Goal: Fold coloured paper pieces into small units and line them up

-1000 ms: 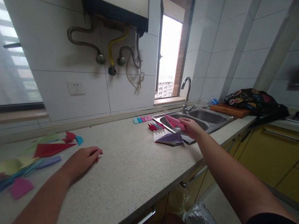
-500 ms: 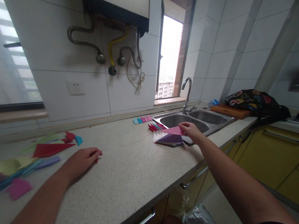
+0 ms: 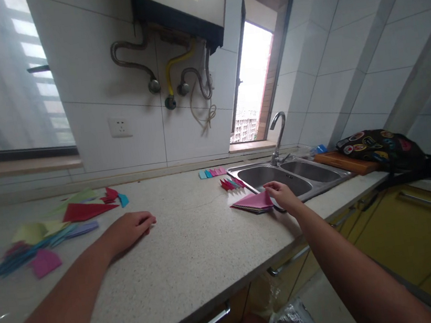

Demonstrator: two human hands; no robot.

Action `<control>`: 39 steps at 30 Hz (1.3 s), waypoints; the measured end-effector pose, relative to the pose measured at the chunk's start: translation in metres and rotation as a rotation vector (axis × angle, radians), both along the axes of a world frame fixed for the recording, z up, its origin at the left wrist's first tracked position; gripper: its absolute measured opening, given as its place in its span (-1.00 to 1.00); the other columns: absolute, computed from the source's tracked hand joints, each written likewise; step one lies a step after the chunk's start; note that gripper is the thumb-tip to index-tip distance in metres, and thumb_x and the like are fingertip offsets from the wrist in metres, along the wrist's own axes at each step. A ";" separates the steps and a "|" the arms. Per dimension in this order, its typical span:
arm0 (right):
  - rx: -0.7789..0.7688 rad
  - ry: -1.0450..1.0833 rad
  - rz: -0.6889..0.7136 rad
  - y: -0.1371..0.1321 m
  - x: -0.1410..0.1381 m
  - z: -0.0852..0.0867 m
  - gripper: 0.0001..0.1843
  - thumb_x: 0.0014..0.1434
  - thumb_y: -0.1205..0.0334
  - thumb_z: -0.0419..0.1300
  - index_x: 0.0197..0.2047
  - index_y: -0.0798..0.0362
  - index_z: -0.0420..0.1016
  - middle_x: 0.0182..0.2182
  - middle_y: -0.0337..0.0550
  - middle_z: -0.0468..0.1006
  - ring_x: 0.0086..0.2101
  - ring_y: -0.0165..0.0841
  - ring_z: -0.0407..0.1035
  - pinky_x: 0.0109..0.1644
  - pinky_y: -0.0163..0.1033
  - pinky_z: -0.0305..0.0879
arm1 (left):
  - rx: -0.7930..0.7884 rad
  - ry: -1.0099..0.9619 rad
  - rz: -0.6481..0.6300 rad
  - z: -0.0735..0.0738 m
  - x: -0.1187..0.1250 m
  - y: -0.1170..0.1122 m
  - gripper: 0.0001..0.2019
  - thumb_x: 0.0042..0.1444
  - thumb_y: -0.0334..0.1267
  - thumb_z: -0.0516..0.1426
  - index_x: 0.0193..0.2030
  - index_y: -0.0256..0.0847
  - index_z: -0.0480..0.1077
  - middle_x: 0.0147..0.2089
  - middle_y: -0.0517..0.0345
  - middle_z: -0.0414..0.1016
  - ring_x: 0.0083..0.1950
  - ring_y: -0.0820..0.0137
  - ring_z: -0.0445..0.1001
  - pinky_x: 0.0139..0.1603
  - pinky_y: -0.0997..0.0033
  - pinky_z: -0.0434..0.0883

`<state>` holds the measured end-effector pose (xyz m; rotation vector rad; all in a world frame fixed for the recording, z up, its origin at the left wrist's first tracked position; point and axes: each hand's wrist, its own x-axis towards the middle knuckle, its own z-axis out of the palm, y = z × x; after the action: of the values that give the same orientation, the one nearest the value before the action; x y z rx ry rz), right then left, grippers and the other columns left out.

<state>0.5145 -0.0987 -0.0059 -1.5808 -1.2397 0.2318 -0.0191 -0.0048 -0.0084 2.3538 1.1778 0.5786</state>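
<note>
My right hand point(image 3: 281, 194) pinches the corner of a folded pink paper point(image 3: 254, 200) between thumb and fingers. This paper lies over a small stack of folded papers point(image 3: 252, 210) beside the sink, and its lower layers show only as thin edges. My left hand point(image 3: 131, 230) rests on the counter with its fingers curled together and nothing visible in them. Closest to it are loose folded papers: a red one point(image 3: 87, 210), a lilac one point(image 3: 83, 228), a yellow one point(image 3: 36, 232), a magenta one point(image 3: 46, 262) and blue strips point(image 3: 32, 253).
Behind the stack are a red and teal row of folded pieces point(image 3: 232, 183) and a blue and pink row point(image 3: 212, 173). The steel sink point(image 3: 314, 189) and tap point(image 3: 280, 134) stand to the right, then a wooden board point(image 3: 353, 163) and a patched black bag point(image 3: 380, 145).
My right hand has lowered the pink paper onto the stack, covering the purple sheet. The left hand stays resting on the counter. The whole view has shifted slightly.
</note>
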 end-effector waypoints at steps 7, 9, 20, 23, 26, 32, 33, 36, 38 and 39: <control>0.241 -0.394 -0.083 0.000 -0.060 0.024 -0.76 0.19 0.14 0.08 -0.23 0.04 0.52 -0.30 -0.03 0.47 -0.26 -0.20 0.32 -0.12 -0.11 0.22 | 0.025 -0.026 0.003 0.004 0.002 -0.004 -0.64 0.15 0.02 0.00 -0.33 -0.13 0.53 -0.43 0.10 0.54 -0.37 0.27 0.44 -0.31 0.38 0.20; 0.254 -0.441 0.044 0.008 -0.096 0.032 -0.78 0.22 0.19 0.06 -0.18 0.02 0.51 -0.28 -0.05 0.46 -0.28 -0.23 0.32 -0.15 -0.12 0.22 | 0.034 -0.048 0.010 0.005 0.001 -0.005 -0.65 0.15 0.00 0.02 -0.37 -0.13 0.54 -0.44 0.10 0.54 -0.37 0.28 0.44 -0.31 0.38 0.20; 0.064 -0.638 0.899 0.089 -0.285 0.043 -0.84 0.23 0.30 0.12 -0.19 0.02 0.54 -0.20 -0.09 0.46 -0.29 -0.36 0.36 -0.13 -0.22 0.25 | 0.163 -0.076 0.003 0.004 -0.003 -0.001 -0.72 0.19 -0.12 0.05 -0.38 -0.13 0.54 -0.45 0.13 0.56 -0.39 0.32 0.45 -0.36 0.40 0.19; 0.053 -0.699 0.876 0.111 -0.305 0.021 -0.77 0.21 0.43 0.07 -0.17 0.07 0.53 -0.19 -0.06 0.48 -0.19 -0.33 0.36 -0.06 -0.22 0.21 | 0.179 -0.038 0.004 0.005 -0.004 -0.001 -0.70 0.20 -0.12 0.03 -0.38 -0.15 0.53 -0.44 0.14 0.56 -0.39 0.34 0.44 -0.35 0.42 0.20; 0.035 -0.724 0.725 0.124 -0.311 -0.006 -0.74 0.21 0.45 0.05 -0.10 0.10 0.50 -0.15 -0.02 0.49 -0.12 -0.30 0.32 0.01 -0.19 0.17 | 0.171 -0.004 0.014 0.006 -0.004 -0.001 -0.70 0.22 -0.12 0.02 -0.34 -0.16 0.53 -0.42 0.15 0.56 -0.36 0.35 0.44 -0.32 0.43 0.22; 0.007 -0.817 0.710 0.119 -0.310 -0.025 -0.72 0.24 0.25 0.11 0.02 -0.01 0.45 -0.04 -0.04 0.47 -0.02 -0.18 0.22 0.06 -0.06 0.07 | 0.150 0.032 0.025 0.004 -0.004 0.001 -0.68 0.24 -0.10 0.00 -0.33 -0.17 0.52 -0.42 0.16 0.56 -0.36 0.37 0.43 -0.31 0.44 0.22; -0.015 -0.824 0.744 0.117 -0.309 -0.025 -0.72 0.25 0.22 0.11 0.03 -0.03 0.45 -0.02 -0.04 0.46 -0.01 -0.17 0.22 0.06 -0.05 0.07 | 0.152 0.032 0.025 0.004 -0.003 0.001 -0.68 0.24 -0.10 0.00 -0.33 -0.17 0.52 -0.42 0.17 0.56 -0.36 0.37 0.44 -0.31 0.44 0.22; -0.087 -0.827 0.799 0.115 -0.305 -0.023 -0.69 0.26 0.13 0.11 0.05 -0.06 0.45 0.02 -0.02 0.41 0.01 -0.15 0.21 0.06 -0.03 0.07 | 0.135 0.021 0.025 0.005 -0.001 0.000 -0.69 0.25 -0.10 0.00 -0.29 -0.16 0.52 -0.42 0.18 0.56 -0.37 0.38 0.43 -0.31 0.44 0.22; -0.113 -0.817 0.795 0.115 -0.304 -0.023 -0.68 0.26 0.11 0.11 0.06 -0.05 0.44 0.04 0.01 0.39 0.02 -0.15 0.21 0.08 -0.03 0.07 | 0.121 0.013 0.025 0.005 -0.001 -0.001 -0.70 0.25 -0.10 0.01 -0.26 -0.17 0.52 -0.42 0.18 0.56 -0.38 0.39 0.43 -0.32 0.44 0.22; -0.122 -0.816 0.789 0.116 -0.304 -0.024 -0.67 0.26 0.10 0.11 0.06 -0.05 0.44 0.04 0.01 0.39 0.02 -0.14 0.21 0.08 -0.03 0.07 | 0.116 0.011 0.026 0.005 0.000 -0.002 -0.70 0.25 -0.10 0.01 -0.26 -0.17 0.52 -0.42 0.18 0.56 -0.38 0.39 0.43 -0.32 0.44 0.22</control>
<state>0.2107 0.0172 -0.0295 -1.2257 -2.5090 0.1534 -0.0194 -0.0065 -0.0034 2.4434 1.2118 0.6603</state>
